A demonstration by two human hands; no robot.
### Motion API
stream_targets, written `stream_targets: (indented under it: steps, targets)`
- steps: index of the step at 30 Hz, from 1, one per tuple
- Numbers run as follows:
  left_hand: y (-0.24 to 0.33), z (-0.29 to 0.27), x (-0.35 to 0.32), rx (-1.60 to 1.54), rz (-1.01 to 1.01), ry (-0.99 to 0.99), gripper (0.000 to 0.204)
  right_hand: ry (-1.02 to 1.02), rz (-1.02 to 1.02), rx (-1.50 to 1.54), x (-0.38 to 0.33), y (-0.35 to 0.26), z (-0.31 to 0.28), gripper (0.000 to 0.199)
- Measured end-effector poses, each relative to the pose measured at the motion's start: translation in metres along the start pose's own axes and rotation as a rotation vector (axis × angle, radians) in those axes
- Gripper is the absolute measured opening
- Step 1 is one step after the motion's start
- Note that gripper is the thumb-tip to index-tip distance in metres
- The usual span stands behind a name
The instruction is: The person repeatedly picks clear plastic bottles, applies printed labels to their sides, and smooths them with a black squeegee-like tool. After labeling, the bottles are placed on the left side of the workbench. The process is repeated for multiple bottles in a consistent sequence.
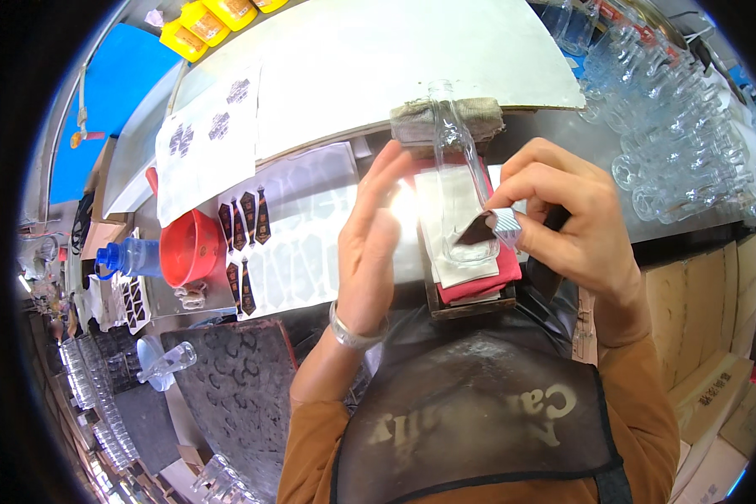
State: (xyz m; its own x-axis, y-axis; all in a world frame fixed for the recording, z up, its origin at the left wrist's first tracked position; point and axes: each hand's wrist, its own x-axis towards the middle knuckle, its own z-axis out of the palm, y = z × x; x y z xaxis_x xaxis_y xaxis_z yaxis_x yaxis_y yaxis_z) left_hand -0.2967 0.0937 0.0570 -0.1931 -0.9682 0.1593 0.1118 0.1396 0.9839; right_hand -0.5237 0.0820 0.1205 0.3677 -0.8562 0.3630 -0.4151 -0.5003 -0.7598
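A clear glass bottle (449, 160) lies on its side, its neck away from me on a rolled grey-beige cloth (403, 126) and its body over folded white and red cloths (504, 267) in a shallow wooden tray (470, 311). My right hand (563, 202) is closed at the bottle's base end, thumb and fingers pinching a small thin piece (506, 225), dark on one side and pale striped on the other. Whether this piece touches the glass I cannot tell. Left of the bottle, my left hand (371, 244) is raised and open, its fingers stretched out and slightly blurred.
To the left lie a sheet with dark tie-shaped decals (245, 220) and a red bowl (191, 248) beside a blue-capped bottle (130, 257). Many clear glass bottles (664, 126) crowd the right side. Yellow containers (203, 23) line the far left edge. Cardboard boxes (689, 302) stand at right.
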Motion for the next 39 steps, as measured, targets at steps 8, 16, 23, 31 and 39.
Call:
stream_targets:
  steps: [8,16,23,31,39]
  targets:
    - [-0.055,0.028,0.024,0.365,0.097,-0.003,0.091,-0.176,0.231,0.147,0.032,0.078,0.019,0.015]
    - [-0.057,0.040,0.019,0.390,0.153,0.076,0.079,0.095,0.319,0.237,0.032,0.103,0.023,0.023]
    - [-0.059,0.023,0.041,0.584,0.237,-0.072,0.057,-0.025,0.442,0.314,-0.026,0.089,0.040,0.063]
    - [-0.052,0.025,0.041,0.621,0.215,-0.117,0.061,-0.010,0.437,0.299,-0.043,0.086,0.050,0.074]
    - [-0.053,0.023,0.044,0.646,0.222,-0.099,0.062,-0.002,0.448,0.310,-0.041,0.087,0.052,0.071]
